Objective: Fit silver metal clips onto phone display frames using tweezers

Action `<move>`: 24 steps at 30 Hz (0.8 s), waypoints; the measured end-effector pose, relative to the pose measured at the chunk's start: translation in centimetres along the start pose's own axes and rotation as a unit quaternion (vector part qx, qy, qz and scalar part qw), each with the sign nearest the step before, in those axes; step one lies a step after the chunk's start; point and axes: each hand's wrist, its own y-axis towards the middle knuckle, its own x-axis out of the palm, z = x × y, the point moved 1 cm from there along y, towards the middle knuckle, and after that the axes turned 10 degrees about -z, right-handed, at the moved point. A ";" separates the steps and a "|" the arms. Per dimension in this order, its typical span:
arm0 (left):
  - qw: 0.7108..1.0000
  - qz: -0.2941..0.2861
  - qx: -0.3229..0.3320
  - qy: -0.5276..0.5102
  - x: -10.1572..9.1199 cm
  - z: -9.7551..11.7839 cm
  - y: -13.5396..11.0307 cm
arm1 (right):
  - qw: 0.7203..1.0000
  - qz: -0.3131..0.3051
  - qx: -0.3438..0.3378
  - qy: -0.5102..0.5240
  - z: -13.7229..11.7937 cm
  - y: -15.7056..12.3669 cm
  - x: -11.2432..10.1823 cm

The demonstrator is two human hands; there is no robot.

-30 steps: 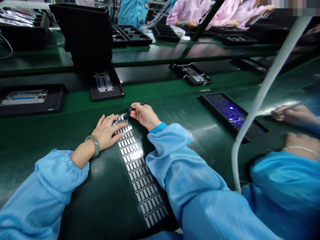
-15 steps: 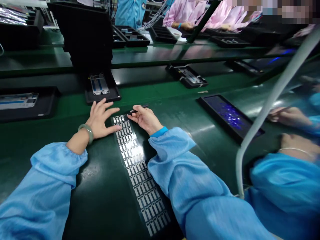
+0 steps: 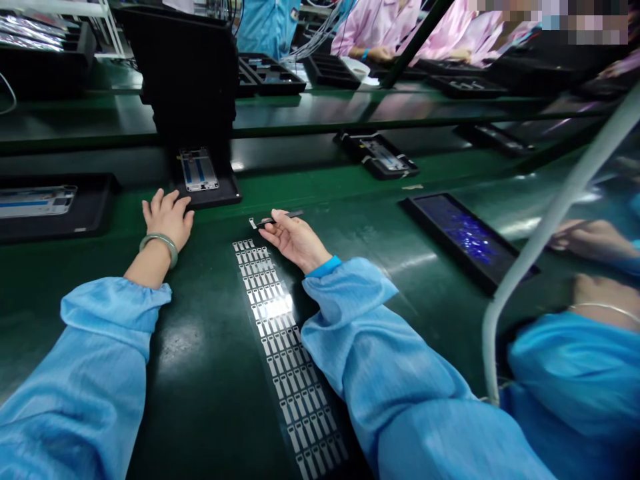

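Note:
My right hand (image 3: 295, 241) is shut on black tweezers (image 3: 277, 219), which hold a small pale metal piece (image 3: 253, 223) at their tip. Below the tip lies a long sheet of small silver labels (image 3: 280, 340) on the green bench mat, not touching the tweezers. My left hand (image 3: 167, 217) rests open on the mat, fingers apart, next to a black tray (image 3: 220, 197) holding a phone frame (image 3: 199, 170). A pale green bangle (image 3: 159, 241) circles my left wrist.
Another black tray with a phone frame (image 3: 37, 200) lies to my left. A dark tray of blue glittering parts (image 3: 463, 230) sits to the right, beyond a white tube (image 3: 550, 247). A co-worker's hand (image 3: 590, 237) and blue sleeve (image 3: 575, 373) occupy the right. People in pink work across the bench.
My left hand has moved left off the label sheet toward the black tray. My right hand has lifted the tweezers clear of the sheet, with a small piece now visible at their tip.

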 end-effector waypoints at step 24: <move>0.978 -0.143 0.150 0.013 -9.7 1.1 -22.6 | 0.997 -0.071 0.010 0.009 1.3 -1.7 3.5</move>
